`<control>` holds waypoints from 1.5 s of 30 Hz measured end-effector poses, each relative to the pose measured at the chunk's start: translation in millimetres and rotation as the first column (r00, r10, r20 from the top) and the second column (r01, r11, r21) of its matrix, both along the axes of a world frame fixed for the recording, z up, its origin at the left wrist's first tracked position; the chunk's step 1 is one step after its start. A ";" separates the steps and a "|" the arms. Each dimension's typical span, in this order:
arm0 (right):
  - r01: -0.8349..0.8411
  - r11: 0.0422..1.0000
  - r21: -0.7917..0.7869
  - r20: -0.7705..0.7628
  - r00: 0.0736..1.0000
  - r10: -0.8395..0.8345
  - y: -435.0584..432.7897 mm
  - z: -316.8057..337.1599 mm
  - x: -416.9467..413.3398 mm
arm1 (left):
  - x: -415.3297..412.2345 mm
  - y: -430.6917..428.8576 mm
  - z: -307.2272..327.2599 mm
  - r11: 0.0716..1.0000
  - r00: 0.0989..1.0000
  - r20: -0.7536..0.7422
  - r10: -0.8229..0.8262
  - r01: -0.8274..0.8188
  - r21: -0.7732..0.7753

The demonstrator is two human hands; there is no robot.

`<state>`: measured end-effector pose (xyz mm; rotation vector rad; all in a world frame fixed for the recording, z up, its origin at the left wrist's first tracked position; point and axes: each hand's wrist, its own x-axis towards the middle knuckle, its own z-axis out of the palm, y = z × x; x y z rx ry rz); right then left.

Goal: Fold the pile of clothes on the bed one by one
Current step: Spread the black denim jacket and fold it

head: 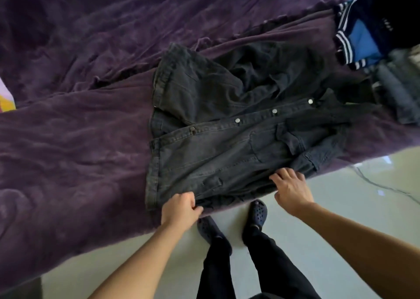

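Head view: the left hand (181, 210) pinches the near edge of the dark denim jacket (227, 144), thumb and curled fingers closed on the cloth by its hem corner. The right hand (291, 189) grips the same near edge further along, just beside a sleeve cuff, its fingers curled into the fabric. Beyond both hands the jacket lies spread, front up with its snaps showing, on the purple blanket (79, 128). The far panel is rumpled. Well beyond the right hand sits the pile of clothes (363, 35).
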<state>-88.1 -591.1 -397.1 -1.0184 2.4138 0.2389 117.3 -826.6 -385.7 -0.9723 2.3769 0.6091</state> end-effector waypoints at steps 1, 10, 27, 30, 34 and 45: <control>-0.029 0.998 0.054 -0.006 1.000 0.030 9.1 -3.9 -5.9 | -0.2 14.0 -6.4 0.996 0.994 0.073 -0.086 0.084 0.026; 0.183 0.942 -0.282 0.043 0.983 -0.178 27.1 -10.5 -40.6 | 1.6 38.8 -31.0 0.984 0.984 0.139 -0.108 0.126 -0.128; 0.156 0.983 -0.097 0.232 0.964 -0.130 29.7 -2.4 -92.3 | 2.1 41.4 -41.4 0.971 0.988 0.129 0.085 -0.053 -0.234; 0.118 0.992 0.042 0.280 0.952 -0.125 40.2 -0.2 -91.1 | 13.9 46.6 -15.6 0.971 0.993 -0.050 0.111 -0.119 -0.206; 0.162 0.987 0.013 0.334 0.929 -0.157 24.3 28.4 -104.2 | 12.6 13.9 43.3 0.984 0.983 -0.111 0.148 -0.158 -0.084; 0.125 0.872 -0.473 -0.011 0.989 -0.148 -35.7 55.4 -155.2 | -60.5 -54.9 31.7 0.945 0.974 0.087 0.209 -0.179 -0.273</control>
